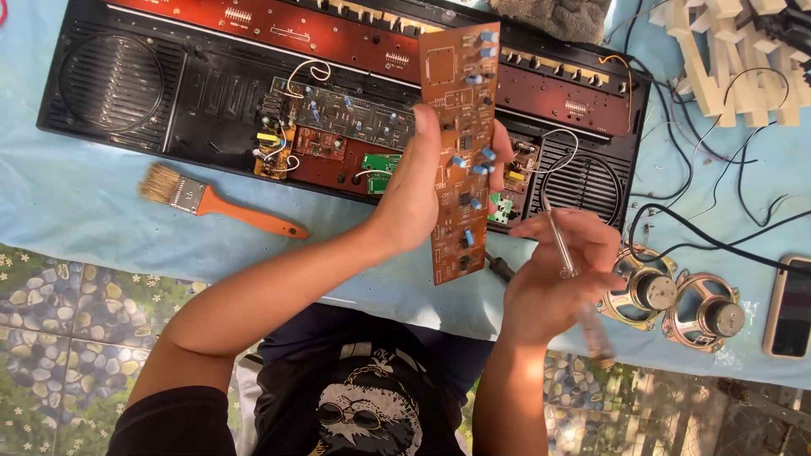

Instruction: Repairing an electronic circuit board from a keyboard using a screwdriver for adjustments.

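My left hand [418, 190] grips a long brown circuit board [456, 101] upright, with small blue components along its right side. My right hand [553, 270] holds a thin metal-shafted tool [559, 245] with a clear handle, its tip pointing up toward the board's lower right edge. Behind both hands lies an opened black keyboard case [186, 101] with red circuit boards, a green board and loose wires inside.
A paintbrush [215, 203] with an orange handle lies on the light blue cloth [76, 194] at left. Two round speakers [676, 304] sit at right, a phone [791, 308] beyond them. Cream keyboard keys [735, 59] and black wires lie at top right.
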